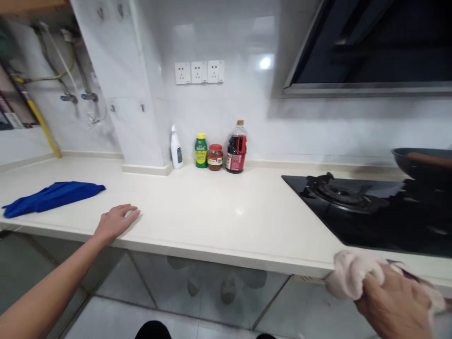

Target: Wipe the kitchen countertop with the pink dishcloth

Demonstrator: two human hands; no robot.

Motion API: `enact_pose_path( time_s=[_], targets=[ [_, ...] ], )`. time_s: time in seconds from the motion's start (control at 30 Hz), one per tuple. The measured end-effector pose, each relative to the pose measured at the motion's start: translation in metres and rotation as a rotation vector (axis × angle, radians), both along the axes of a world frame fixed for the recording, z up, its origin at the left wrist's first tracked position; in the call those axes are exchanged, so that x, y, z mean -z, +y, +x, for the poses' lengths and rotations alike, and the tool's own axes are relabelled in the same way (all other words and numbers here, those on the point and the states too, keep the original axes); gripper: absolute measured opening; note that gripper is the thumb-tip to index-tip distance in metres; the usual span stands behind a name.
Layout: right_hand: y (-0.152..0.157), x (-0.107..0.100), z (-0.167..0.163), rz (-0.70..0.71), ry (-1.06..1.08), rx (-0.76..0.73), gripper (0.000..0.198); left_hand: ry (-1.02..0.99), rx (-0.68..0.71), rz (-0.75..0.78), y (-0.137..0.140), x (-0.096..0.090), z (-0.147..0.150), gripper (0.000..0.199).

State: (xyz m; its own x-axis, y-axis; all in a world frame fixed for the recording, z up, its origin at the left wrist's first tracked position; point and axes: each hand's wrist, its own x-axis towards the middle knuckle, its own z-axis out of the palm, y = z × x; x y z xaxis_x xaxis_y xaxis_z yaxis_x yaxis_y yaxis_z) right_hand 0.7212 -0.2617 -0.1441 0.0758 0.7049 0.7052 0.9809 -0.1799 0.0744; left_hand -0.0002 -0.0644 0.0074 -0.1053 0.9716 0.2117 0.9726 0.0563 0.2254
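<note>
My left hand [117, 222] lies on the pale countertop [212, 212] near its front edge, fingers stretched out and holding nothing. To its left a crumpled blue cloth [56, 197] rests on the counter. At the lower right my right hand [395, 299] is closed round a whitish-pink rag [353, 270], which bunches out past the thumb. This hand is a little blurred and is at the counter's front edge, below the black gas stove [353, 221]. Whether the rag touches the counter edge I cannot tell.
Along the wall stand a white spray bottle [176, 149], a green bottle with a yellow cap [201, 151], a red-lidded jar [215, 157] and a large bottle of dark sauce [236, 149]. A dark wok [416, 165] sits on the stove, under a range hood [374, 47].
</note>
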Motion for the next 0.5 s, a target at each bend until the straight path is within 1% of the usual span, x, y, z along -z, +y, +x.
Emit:
enact_pose_path(
  time_s=[0.07, 0.1, 0.2, 0.3, 0.37, 0.43, 0.5],
  targets=[
    [0.006, -0.002, -0.043, -0.042, -0.096, -0.006, 0.011, -0.015, 0.003, 0.012, -0.002, 0.001, 0.000, 0.062],
    [0.010, -0.005, -0.067, -0.060, -0.126, -0.022, 0.012, -0.024, 0.009, 0.018, -0.004, 0.002, 0.001, 0.062],
    [0.025, -0.020, -0.146, -0.058, -0.162, -0.134, 0.016, -0.057, 0.021, 0.027, -0.009, 0.003, 0.003, 0.062],
    [0.045, -0.039, -0.232, 0.015, -0.146, -0.309, 0.009, -0.088, 0.027, 0.045, -0.013, 0.003, 0.004, 0.059],
    [0.058, -0.052, -0.291, 0.027, -0.114, -0.445, 0.012, -0.104, 0.031, 0.064, -0.013, 0.004, 0.004, 0.057],
    [0.069, -0.066, -0.343, -0.073, -0.073, -0.631, 0.021, -0.118, 0.037, 0.089, -0.012, 0.006, 0.002, 0.054],
    [0.076, -0.079, -0.387, -0.151, -0.072, -0.759, 0.031, -0.138, 0.051, 0.160, -0.011, 0.010, 0.002, 0.050]
  ],
)
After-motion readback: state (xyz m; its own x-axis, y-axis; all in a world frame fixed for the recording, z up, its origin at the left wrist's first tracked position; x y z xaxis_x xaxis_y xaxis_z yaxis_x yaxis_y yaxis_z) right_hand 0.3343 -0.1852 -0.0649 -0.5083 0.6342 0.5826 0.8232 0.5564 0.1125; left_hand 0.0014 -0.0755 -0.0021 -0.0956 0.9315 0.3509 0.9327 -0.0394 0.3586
